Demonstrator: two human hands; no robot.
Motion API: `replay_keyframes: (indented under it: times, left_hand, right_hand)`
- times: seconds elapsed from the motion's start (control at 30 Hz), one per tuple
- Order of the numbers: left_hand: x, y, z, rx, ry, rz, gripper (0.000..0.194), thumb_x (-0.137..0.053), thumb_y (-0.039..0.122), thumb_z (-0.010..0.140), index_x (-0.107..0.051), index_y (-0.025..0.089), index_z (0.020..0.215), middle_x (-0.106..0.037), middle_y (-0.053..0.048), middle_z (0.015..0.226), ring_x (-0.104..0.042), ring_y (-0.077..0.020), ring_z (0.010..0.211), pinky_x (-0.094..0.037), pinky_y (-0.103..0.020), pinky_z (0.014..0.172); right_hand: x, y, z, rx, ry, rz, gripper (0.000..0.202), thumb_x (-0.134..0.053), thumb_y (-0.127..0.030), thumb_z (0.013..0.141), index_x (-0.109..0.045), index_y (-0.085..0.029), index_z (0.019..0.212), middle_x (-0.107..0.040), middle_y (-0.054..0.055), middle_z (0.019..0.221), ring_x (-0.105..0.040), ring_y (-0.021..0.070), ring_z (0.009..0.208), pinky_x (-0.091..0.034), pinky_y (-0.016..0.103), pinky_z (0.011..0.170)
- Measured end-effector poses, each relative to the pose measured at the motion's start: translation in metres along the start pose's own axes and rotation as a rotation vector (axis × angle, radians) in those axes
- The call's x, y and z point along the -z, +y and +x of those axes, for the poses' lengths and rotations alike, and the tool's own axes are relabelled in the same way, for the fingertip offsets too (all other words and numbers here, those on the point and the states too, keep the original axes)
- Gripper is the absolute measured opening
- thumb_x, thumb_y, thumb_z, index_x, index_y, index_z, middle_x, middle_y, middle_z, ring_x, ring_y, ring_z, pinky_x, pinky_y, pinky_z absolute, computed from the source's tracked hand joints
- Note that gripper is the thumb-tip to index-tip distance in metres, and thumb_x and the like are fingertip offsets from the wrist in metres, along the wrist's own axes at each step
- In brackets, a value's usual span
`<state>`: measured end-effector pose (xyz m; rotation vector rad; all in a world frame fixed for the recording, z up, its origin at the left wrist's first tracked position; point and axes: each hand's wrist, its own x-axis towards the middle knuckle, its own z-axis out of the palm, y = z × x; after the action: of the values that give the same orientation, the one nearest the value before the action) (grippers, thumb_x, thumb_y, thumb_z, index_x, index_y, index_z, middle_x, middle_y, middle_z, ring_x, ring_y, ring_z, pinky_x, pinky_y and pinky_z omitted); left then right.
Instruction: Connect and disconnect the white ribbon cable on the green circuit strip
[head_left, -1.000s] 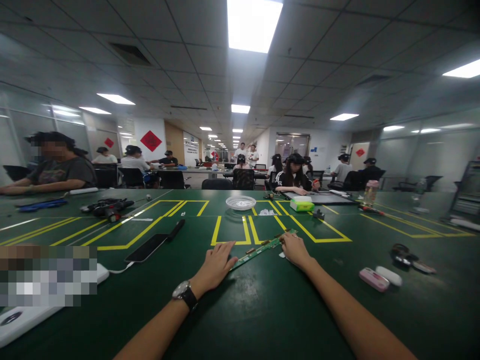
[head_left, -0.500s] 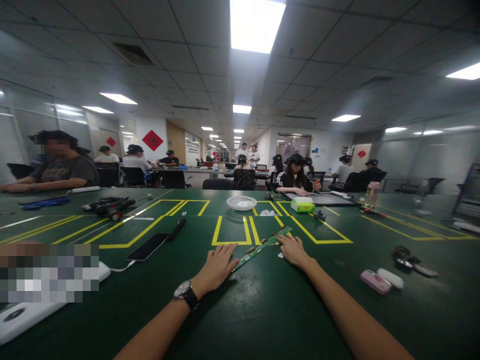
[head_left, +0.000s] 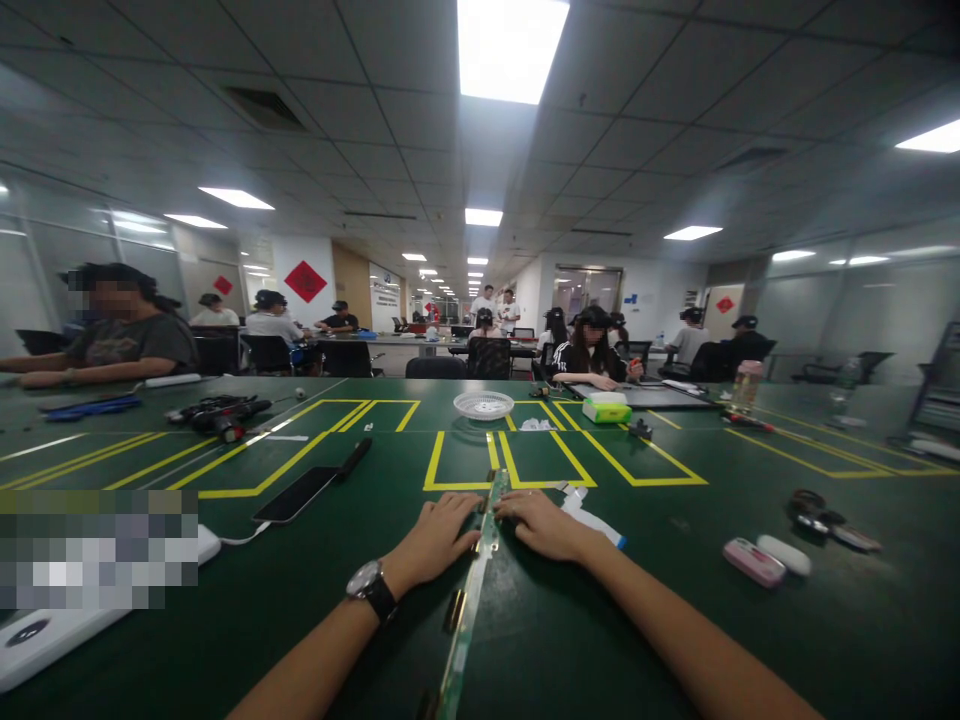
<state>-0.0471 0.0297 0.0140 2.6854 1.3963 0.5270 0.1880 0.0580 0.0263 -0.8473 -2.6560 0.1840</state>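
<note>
A long, narrow green circuit board (head_left: 481,560) with small brown-gold tabs along its left edge runs lengthways between my hands, its near end reaching the bottom of the view. My left hand (head_left: 441,535), with a watch on the wrist, grips the board's left edge with thumb and fingertips. From the other side, the bent fingers of my right hand (head_left: 551,525) hold the board's right edge; its thumb is hard to see. Just beyond the right hand lies a white flat ribbon cable (head_left: 596,520) with a blue end, partly covered by that hand.
A black phone (head_left: 300,494) on a white cable lies left, near a white power strip (head_left: 75,632). Ahead stand a white plastic basket (head_left: 484,405) and a green tissue pack (head_left: 606,408). Earbud cases (head_left: 754,562) lie right. People sit around the green table (head_left: 555,640).
The circuit board has swung from a diagonal to lengthways, with more of it showing. My right hand has moved left and nearer, uncovering the white ribbon cable. My left hand has barely shifted.
</note>
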Motion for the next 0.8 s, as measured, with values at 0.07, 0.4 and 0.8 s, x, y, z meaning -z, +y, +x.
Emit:
replay_keyframes:
  times: [0.07, 0.4, 0.8]
  left_hand:
    - [0.000, -0.001, -0.001, -0.011, -0.031, -0.003, 0.048, -0.043, 0.043, 0.093, -0.033, 0.029, 0.138, -0.041, -0.004, 0.142, -0.034, -0.0220, 0.129, -0.032, -0.038, 0.097]
    - [-0.005, -0.007, -0.002, -0.003, -0.104, 0.010, 0.052, -0.036, 0.055, 0.092, -0.039, 0.026, 0.136, -0.038, -0.008, 0.144, -0.032, -0.0259, 0.131, -0.030, -0.044, 0.099]
    - [-0.004, -0.006, -0.003, 0.015, -0.098, 0.030, 0.056, -0.033, 0.057, 0.093, -0.037, 0.025, 0.138, -0.037, -0.008, 0.145, -0.032, -0.0259, 0.131, -0.030, -0.043, 0.098]
  right_hand:
    - [-0.004, -0.019, 0.005, 0.102, -0.023, 0.058, 0.046, -0.045, -0.004, 0.073, -0.063, -0.019, 0.112, -0.063, 0.006, 0.118, -0.052, 0.0186, 0.115, -0.033, 0.034, 0.103]
    - [0.020, 0.026, -0.011, -0.503, 0.133, -0.267, 0.030, -0.040, -0.012, 0.087, -0.067, -0.014, 0.100, -0.065, 0.013, 0.102, -0.057, 0.0214, 0.097, -0.042, 0.032, 0.085]
    - [-0.009, 0.031, -0.002, -0.297, 0.128, -0.150, 0.020, -0.051, -0.016, 0.083, -0.070, -0.017, 0.089, -0.064, 0.008, 0.089, -0.056, 0.0190, 0.090, -0.039, 0.029, 0.083]
